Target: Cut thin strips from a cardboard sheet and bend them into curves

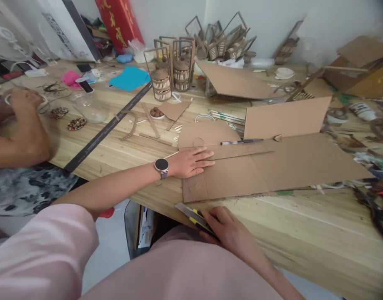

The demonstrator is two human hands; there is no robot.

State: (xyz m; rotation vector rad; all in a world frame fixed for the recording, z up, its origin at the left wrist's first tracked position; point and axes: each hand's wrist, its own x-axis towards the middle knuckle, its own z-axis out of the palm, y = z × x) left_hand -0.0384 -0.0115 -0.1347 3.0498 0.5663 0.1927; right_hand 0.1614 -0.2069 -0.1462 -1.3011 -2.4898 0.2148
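Note:
My left hand (191, 163), with a watch (162, 165) on its wrist, lies flat with fingers spread at the left end of a cardboard sheet (229, 179). Its fingers touch a narrow cardboard strip (238, 151) that lies across the sheet. A dark pen (241, 142) rests just beyond the strip. Closer to my body, at the table's front edge, my right hand (225, 227) is wrapped round a yellow and black utility knife (197, 217). Its blade is out and points left, apart from the cardboard. Part of the handle is hidden by my fingers.
Several small bamboo lanterns (162, 83) stand at the back. A long black ruler-like strip (107, 129) crosses the table on the left, near another person's arms (25, 129). Scissors (374, 212) lie at the right edge. A folded cardboard flap (285, 118) rises behind the sheet.

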